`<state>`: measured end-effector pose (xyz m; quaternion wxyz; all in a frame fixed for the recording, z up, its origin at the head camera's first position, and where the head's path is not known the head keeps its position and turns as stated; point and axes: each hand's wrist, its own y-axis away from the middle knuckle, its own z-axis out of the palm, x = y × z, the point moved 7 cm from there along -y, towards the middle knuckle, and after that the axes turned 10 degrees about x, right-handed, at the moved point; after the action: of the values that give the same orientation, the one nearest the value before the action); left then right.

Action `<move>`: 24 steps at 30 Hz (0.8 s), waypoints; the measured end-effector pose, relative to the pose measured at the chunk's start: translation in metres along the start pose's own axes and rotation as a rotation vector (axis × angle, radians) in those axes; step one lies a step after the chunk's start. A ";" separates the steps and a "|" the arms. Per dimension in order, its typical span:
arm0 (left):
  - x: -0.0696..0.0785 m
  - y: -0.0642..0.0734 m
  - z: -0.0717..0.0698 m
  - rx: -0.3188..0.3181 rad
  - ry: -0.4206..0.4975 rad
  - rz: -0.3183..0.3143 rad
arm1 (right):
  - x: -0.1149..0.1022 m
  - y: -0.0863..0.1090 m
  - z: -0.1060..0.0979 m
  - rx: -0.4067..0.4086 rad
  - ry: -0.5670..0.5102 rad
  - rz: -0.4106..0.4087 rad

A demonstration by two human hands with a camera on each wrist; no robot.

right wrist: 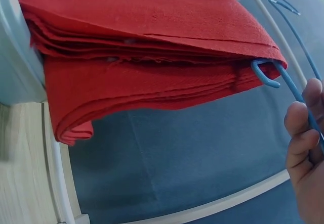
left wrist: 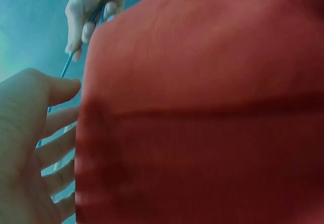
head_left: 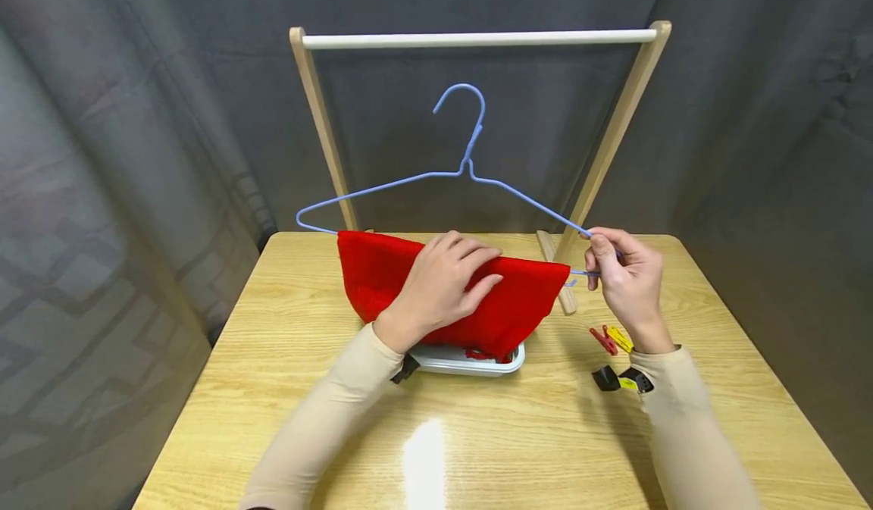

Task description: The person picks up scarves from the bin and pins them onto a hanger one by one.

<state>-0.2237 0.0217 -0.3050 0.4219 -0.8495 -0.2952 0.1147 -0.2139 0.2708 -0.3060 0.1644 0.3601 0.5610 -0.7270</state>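
To the left of both hands, one wooden upright (head_left: 320,108) of a rack stands behind the left end of one blue hanger (head_left: 382,187). One red cloth (head_left: 382,275) lies folded over the hanger's lower bar and hangs down in several layers, spreading out to both sides of the left hand (head_left: 443,283). That hand is loosely open, its fingers reaching over the cloth's top edge and its thumb apart from them on the near side; it touches the cloth without clenching. One black piece (head_left: 405,368) sits at its wrist. Just below the hand, one white tray (head_left: 470,367) rests on the surface (head_left: 273,358), partly covered by the cloth. Above and beyond both hands run the hanger's single top hook and the rack's one white rail (head_left: 477,39). A second wooden upright (head_left: 617,131) rises beyond the right hand (head_left: 627,271), whose thumb and curled fingers pinch the hanger's right end. One small blue hook end (head_left: 571,283) shows just left of these fingers. Below the right hand, near its wrist, lie two clips: one red clip (head_left: 603,339) and one yellow clip (head_left: 621,339).
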 end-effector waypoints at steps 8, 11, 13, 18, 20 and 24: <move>0.006 -0.004 0.012 0.057 0.051 0.013 | 0.006 0.003 0.004 -0.022 -0.026 0.028; 0.006 -0.003 0.008 0.089 0.113 0.020 | 0.006 0.004 0.004 -0.025 -0.028 0.022; 0.004 -0.001 0.007 0.092 0.158 0.013 | 0.007 0.005 0.004 -0.030 -0.024 0.018; -0.009 0.006 -0.010 0.129 0.220 -0.051 | 0.013 0.010 0.003 -0.031 -0.046 0.039; -0.017 0.010 -0.022 0.178 0.219 -0.074 | 0.017 0.013 0.002 -0.025 -0.079 0.061; -0.038 0.020 -0.054 0.337 0.208 -0.114 | 0.022 0.017 0.001 -0.025 -0.113 0.092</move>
<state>-0.2223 -0.0454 -0.2895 0.5920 -0.7562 -0.2744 0.0500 -0.2187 0.2686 -0.3334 0.2335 0.3417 0.5428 -0.7308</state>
